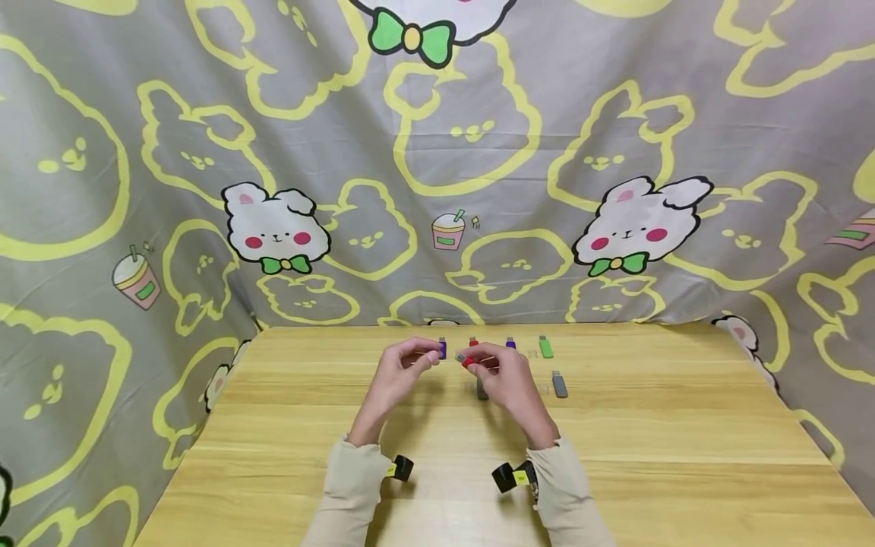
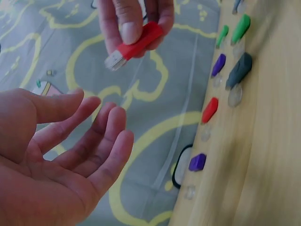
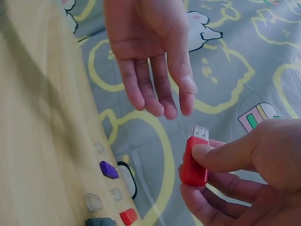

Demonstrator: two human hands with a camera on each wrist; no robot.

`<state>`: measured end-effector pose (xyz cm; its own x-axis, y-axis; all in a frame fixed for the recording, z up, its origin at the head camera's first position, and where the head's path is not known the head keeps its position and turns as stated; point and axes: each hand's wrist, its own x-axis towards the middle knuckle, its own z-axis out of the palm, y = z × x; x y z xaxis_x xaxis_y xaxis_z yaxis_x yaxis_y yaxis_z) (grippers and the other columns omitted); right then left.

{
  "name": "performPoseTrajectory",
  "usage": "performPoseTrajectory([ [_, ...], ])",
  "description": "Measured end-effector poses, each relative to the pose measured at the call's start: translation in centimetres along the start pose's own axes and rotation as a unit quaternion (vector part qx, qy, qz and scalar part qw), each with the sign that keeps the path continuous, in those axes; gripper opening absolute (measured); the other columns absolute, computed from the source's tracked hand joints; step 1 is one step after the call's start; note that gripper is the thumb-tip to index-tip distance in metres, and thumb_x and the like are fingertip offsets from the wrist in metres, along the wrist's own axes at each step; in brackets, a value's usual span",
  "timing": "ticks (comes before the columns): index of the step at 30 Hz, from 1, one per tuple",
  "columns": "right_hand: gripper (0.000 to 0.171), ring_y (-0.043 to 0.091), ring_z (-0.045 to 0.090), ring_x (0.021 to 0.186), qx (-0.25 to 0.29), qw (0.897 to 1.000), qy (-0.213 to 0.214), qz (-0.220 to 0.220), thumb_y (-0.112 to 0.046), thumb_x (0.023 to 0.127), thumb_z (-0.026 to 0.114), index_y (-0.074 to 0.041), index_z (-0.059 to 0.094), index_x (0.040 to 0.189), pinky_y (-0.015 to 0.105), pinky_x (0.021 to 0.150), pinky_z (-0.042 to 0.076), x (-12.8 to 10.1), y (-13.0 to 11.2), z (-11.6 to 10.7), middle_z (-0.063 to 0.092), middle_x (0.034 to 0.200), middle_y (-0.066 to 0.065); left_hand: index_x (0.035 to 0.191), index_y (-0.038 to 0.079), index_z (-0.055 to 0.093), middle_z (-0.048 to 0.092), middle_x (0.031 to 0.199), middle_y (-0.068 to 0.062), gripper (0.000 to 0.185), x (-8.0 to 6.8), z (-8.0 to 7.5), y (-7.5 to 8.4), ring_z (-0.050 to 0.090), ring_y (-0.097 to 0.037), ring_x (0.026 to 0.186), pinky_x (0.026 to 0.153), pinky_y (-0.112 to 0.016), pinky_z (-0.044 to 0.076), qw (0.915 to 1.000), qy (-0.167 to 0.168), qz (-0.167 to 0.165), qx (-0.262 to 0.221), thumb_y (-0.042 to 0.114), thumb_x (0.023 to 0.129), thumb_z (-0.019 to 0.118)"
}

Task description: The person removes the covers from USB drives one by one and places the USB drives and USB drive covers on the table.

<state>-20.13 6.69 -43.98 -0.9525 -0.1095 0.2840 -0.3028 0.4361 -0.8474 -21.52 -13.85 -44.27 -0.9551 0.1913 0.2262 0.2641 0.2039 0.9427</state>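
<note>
Up close, the right hand (image 3: 244, 174) pinches a red USB stick (image 3: 194, 160) between thumb and fingers, its bare metal plug (image 2: 114, 60) (visible only in the wrist views) pointing at the left hand (image 2: 61, 155), whose relaxed, straight fingers hold nothing just beside it. Beyond the pinch, the head view shows coloured sticks, green (image 1: 545, 347) and grey (image 1: 559, 384) among them, on a wooden table (image 1: 683, 456) backed by a rabbit-print cloth (image 1: 478, 152).
</note>
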Motion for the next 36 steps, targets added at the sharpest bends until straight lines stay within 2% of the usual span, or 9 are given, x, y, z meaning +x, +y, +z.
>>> performPoseTrajectory([
  [6,0.012,0.019,0.073,0.081,0.014,1.000,0.007,0.000,0.000,0.086,0.081,-0.005,0.080,0.097,0.035,0.074,0.061,0.0,-0.3,-0.2,0.077,0.090,0.006,0.118,-0.009,0.070,0.072,0.113,-0.024,0.023,-0.1,1.1,0.5,0.071,-0.032,0.099,0.087,-0.030,0.059,0.9992,-0.024,-0.001,-0.034,0.000,0.096,0.069],
  [11,0.010,0.019,0.074,0.079,0.018,1.000,0.009,-0.010,0.000,0.084,0.083,-0.004,0.080,0.093,0.031,0.072,0.061,0.1,-0.6,-0.1,0.077,0.087,0.006,0.114,-0.005,0.073,0.073,0.109,-0.020,0.020,-0.1,1.7,0.4,0.071,-0.024,0.094,0.084,-0.030,0.060,0.9988,-0.014,0.002,-0.048,0.000,0.094,0.072],
  [14,0.010,0.018,0.074,0.077,0.017,1.000,0.007,-0.009,-0.001,0.084,0.083,-0.005,0.080,0.092,0.030,0.071,0.061,0.1,-0.7,-0.1,0.077,0.086,0.005,0.109,-0.004,0.074,0.073,0.107,-0.019,0.017,-0.1,1.9,0.4,0.071,-0.023,0.092,0.083,-0.029,0.060,0.9990,-0.004,0.004,-0.043,-0.001,0.093,0.073],
  [21,0.011,0.013,0.071,0.075,0.015,1.000,-0.010,-0.001,0.000,0.084,0.083,-0.006,0.080,0.092,0.029,0.070,0.060,0.0,-1.0,-0.3,0.077,0.085,0.003,0.103,-0.005,0.075,0.073,0.103,-0.020,0.012,-0.1,2.0,0.6,0.072,-0.024,0.088,0.079,-0.028,0.060,0.9989,0.000,-0.006,-0.046,-0.002,0.092,0.074],
  [30,0.011,0.013,0.071,0.075,0.015,1.000,-0.022,-0.013,0.000,0.085,0.082,-0.007,0.080,0.093,0.028,0.068,0.060,0.0,-1.0,-0.4,0.077,0.088,0.003,0.100,-0.007,0.075,0.074,0.098,-0.020,0.010,-0.2,1.7,0.8,0.072,-0.022,0.084,0.077,-0.029,0.061,0.9984,0.003,-0.015,-0.054,-0.003,0.091,0.075],
  [36,0.011,0.015,0.073,0.078,0.023,0.999,-0.031,0.002,-0.001,0.085,0.082,-0.006,0.080,0.095,0.026,0.069,0.060,0.1,-1.0,-0.5,0.077,0.090,0.004,0.098,-0.005,0.076,0.075,0.096,-0.019,0.009,-0.2,1.7,0.8,0.071,-0.019,0.081,0.075,-0.028,0.061,0.9983,0.010,-0.025,-0.051,-0.002,0.090,0.077],
])
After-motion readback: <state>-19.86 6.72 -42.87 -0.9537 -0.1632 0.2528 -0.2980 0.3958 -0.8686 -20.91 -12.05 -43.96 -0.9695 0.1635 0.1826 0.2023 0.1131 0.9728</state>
